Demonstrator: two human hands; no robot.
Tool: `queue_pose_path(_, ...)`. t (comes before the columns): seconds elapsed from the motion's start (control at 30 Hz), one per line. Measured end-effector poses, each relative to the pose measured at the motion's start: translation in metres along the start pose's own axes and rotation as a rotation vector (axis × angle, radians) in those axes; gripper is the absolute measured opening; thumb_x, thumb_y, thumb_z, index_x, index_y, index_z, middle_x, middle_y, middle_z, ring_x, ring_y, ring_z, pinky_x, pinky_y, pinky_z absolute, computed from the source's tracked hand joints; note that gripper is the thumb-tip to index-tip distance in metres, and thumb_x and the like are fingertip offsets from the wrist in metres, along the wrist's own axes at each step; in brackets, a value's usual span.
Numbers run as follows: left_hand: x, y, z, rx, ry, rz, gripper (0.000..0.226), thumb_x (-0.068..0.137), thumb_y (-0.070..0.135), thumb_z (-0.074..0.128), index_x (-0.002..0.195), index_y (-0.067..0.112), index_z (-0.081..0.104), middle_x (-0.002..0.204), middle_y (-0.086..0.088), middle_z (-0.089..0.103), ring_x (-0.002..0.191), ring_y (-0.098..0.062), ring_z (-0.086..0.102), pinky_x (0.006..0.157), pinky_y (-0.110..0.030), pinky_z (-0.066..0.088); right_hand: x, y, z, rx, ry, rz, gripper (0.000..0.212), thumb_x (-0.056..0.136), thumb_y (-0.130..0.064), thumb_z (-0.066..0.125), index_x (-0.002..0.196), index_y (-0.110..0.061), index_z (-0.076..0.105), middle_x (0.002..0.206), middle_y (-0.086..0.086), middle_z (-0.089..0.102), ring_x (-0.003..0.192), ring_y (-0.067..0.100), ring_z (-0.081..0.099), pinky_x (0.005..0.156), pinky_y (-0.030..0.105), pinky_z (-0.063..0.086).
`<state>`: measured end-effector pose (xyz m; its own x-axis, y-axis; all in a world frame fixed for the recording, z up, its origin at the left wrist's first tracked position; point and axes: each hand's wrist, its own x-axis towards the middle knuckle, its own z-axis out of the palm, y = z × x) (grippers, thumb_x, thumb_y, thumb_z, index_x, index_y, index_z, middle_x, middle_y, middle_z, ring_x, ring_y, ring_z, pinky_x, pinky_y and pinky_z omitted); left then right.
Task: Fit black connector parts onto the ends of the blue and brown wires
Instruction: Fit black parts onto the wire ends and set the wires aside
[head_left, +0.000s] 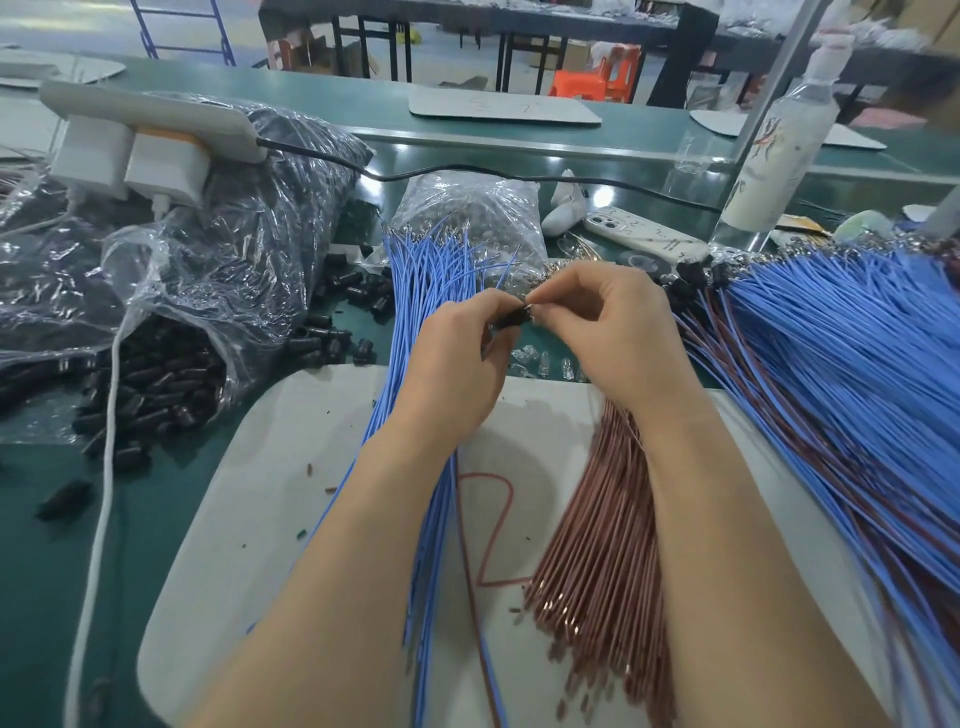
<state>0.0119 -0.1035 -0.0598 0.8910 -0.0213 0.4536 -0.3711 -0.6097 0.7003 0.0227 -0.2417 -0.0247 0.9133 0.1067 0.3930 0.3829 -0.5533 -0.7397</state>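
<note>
1 small black plastic connector (511, 320) is pinched crosswise in the left hand (457, 358), just beside the right hand (613, 332), by which a thin wire's metal tip (530, 310) is pinched, aimed leftward at it.

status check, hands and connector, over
Left hand grips black connector. Right hand pinches metal terminal at its end. Nothing blocking.

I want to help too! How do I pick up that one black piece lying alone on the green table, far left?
Pinch the lone black connector across its middle, on its two long sides, coming straight down from above. It lies flat on the green table, apart from the other pieces, so your fingers have room on both sides.
</note>
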Motion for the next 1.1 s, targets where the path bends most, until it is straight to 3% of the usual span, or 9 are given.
queue_pose_path(0.07,0.0,0.0,-0.001,0.029,-0.018,0.0,0.017,0.091,0.012,0.058,0.105,0.016,0.067,0.085,0.001,0.063,0.081,-0.017,0.048,0.071,-0.026,0.039,-0.001,0.001,0.0,0.008,-0.004,0.012,0.015,0.082,-0.005,0.07,0.081,-0.02,0.071,0.071,-0.015,0.065,0.066,-0.006,0.06,0.067,0.006,0.045)
queue_pose_path(0.2,-0.002,0.002,-0.002,0.05,-0.069,0.022,0.018,0.09,0.01,0.059,0.105,0.013,0.068,0.086,-0.005,0.066,0.08,-0.02,0.051,0.073,-0.029,0.04,0.0,0.003,-0.003,-0.046,-0.069,0.018,0.016,0.082,-0.006,0.069,0.08,-0.021,0.072,0.068,-0.017,0.064,0.062,-0.011,0.057,0.063,0.003,0.042)
queue_pose_path(0.4,-0.002,0.001,-0.003,-0.025,-0.136,-0.032,0.015,0.088,0.015,0.063,0.102,0.016,0.07,0.08,0.003,0.064,0.07,-0.011,0.048,0.063,-0.006,0.035,0.001,0.008,-0.013,-0.068,-0.153,0.042,0.021,0.081,-0.008,0.072,0.074,-0.028,0.068,0.072,-0.011,0.068,0.065,-0.004,0.061,0.066,0.008,0.047)
queue_pose_path(0.53,-0.002,-0.001,-0.003,-0.019,-0.137,-0.052,0.013,0.088,0.018,0.065,0.097,0.012,0.071,0.079,-0.002,0.068,0.074,-0.016,0.056,0.068,-0.018,0.041,0.0,0.012,-0.013,-0.065,-0.179,0.067,0.019,0.081,-0.011,0.073,0.074,-0.028,0.069,0.073,-0.011,0.069,0.066,-0.006,0.061,0.065,0.005,0.046)
queue_pose_path(0.7,-0.002,0.0,-0.003,-0.111,-0.102,-0.073,0.008,0.087,0.012,0.065,0.092,0.013,0.071,0.078,-0.002,0.068,0.073,-0.013,0.057,0.073,-0.021,0.045,0.0,0.013,-0.008,0.077,-0.157,0.1,0.018,0.08,-0.006,0.073,0.078,-0.024,0.071,0.076,-0.003,0.072,0.078,0.015,0.069,0.08,0.028,0.056)
queue_pose_path(0.77,-0.001,-0.001,-0.003,-0.132,-0.078,-0.081,0.008,0.087,0.012,0.065,0.091,0.014,0.071,0.077,-0.001,0.068,0.072,-0.013,0.058,0.074,-0.024,0.047,0.0,0.013,-0.004,0.151,-0.143,0.111,0.019,0.081,-0.005,0.072,0.078,-0.023,0.071,0.077,0.0,0.073,0.079,0.017,0.07,0.081,0.031,0.057)
queue_pose_path(0.93,0.0,-0.001,-0.004,-0.183,-0.077,-0.12,0.009,0.088,0.016,0.064,0.093,0.018,0.071,0.08,0.001,0.069,0.077,-0.015,0.061,0.075,-0.024,0.047,-0.001,0.016,0.004,0.559,-0.05,0.316,0.007,0.085,-0.005,0.068,0.083,-0.012,0.07,0.071,0.003,0.073,0.07,0.014,0.07,0.069,0.022,0.057)
queue_pose_path(1.1,-0.001,0.002,-0.004,-0.166,-0.053,-0.112,0.008,0.087,0.016,0.065,0.092,0.015,0.071,0.08,-0.003,0.07,0.078,-0.019,0.062,0.075,-0.027,0.048,0.001,0.019,0.011,0.663,-0.053,0.371,0.009,0.086,-0.005,0.067,0.077,-0.006,0.067,0.063,-0.001,0.07,0.064,0.008,0.067,0.066,0.016,0.055)
